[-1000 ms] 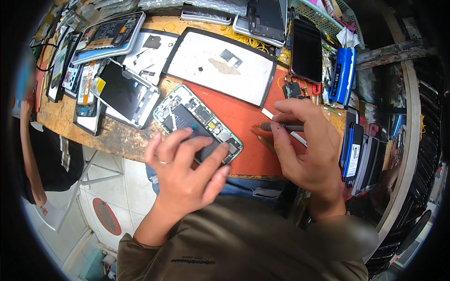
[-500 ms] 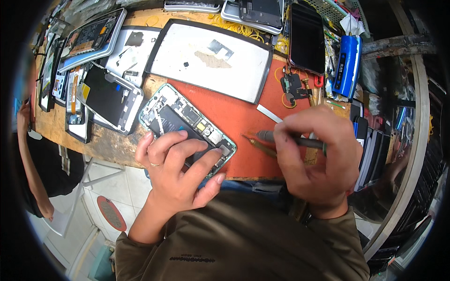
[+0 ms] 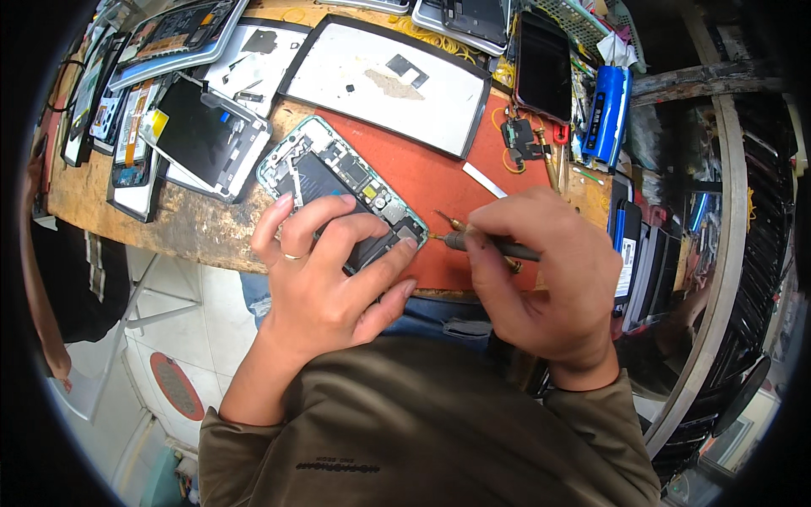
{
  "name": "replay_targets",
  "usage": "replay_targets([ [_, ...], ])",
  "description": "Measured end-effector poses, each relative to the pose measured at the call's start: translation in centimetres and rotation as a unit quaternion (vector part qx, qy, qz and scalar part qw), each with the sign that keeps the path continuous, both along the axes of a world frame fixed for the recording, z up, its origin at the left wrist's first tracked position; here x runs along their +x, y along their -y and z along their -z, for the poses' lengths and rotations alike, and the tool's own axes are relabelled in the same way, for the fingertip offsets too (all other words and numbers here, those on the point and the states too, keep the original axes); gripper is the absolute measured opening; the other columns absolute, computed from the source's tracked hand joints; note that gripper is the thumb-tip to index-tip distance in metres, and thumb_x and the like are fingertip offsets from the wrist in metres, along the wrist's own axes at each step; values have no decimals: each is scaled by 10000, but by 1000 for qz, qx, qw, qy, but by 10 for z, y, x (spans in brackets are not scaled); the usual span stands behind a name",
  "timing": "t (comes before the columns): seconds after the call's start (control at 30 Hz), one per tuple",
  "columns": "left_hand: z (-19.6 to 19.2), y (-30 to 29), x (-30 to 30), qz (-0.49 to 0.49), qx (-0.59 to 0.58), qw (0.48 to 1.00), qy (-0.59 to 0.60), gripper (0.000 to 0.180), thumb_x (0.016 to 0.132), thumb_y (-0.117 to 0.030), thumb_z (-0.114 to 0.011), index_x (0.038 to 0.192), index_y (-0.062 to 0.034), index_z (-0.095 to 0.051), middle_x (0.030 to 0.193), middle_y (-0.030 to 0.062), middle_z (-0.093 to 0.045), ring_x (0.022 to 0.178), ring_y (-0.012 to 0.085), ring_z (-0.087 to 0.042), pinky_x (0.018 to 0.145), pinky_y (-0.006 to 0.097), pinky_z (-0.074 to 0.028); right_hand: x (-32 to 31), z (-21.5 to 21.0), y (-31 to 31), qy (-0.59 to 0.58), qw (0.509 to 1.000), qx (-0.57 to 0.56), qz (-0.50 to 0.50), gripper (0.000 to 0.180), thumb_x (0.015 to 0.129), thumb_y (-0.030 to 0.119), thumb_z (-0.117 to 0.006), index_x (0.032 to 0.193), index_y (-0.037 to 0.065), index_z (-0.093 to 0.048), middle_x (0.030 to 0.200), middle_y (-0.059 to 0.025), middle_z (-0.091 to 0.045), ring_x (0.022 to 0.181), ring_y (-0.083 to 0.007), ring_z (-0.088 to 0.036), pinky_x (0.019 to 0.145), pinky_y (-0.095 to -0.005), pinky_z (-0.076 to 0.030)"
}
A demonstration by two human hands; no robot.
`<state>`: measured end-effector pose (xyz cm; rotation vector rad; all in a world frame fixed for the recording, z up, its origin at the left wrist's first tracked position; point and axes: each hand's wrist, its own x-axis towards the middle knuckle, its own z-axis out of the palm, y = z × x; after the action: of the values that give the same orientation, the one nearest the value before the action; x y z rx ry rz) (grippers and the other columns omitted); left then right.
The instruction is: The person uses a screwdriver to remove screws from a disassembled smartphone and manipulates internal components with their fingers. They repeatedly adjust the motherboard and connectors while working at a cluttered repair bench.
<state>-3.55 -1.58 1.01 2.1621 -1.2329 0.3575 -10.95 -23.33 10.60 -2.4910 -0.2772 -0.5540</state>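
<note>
The left hand (image 3: 325, 275) covers the lower end of the opened phone (image 3: 342, 190), hiding that part. The screwdriver (image 3: 490, 245) handle disappears inside the right hand (image 3: 549, 287). Its tip at the phone's corner is too small to tell whether it touches

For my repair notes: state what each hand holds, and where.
Left hand pins the opened phone by its lower end. Right hand grips the screwdriver by its handle.
</note>
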Motion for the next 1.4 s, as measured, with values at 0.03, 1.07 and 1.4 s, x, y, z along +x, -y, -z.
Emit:
replay_targets([
  [0.03,-1,-1,1,1,-7,1000,-20,291,800,-415,-842,1053,-272,-858,1141,-44,-683,1258,255,-588,1209,560,-280,0,-2,1,8,1000,-5,5,294,887,-132,-805,1132,-21,-687,931,-124,-763,752,-214,-745,678,-320,-602],
  [1.07,3,6,-4,-6,36,998,53,283,851,-437,-811,1102,-310,-838,1082,-50,-640,1223,210,-599,1211,530,-312,1,26,7,13,997,66,32,240,916,-129,-791,1129,-57,-708,985,-124,-758,839,-186,-791,759,-302,-657],
  [1.4,4,-3,2,10,-2,1000,5,277,793,-430,-798,1008,-259,-837,1026,-57,-656,1160,225,-614,1191,518,-316,-4,14,3,40,999,31,18,277,883,-145,-793,1113,-24,-694,959,-121,-769,796,-232,-765,685,-331,-623],
])
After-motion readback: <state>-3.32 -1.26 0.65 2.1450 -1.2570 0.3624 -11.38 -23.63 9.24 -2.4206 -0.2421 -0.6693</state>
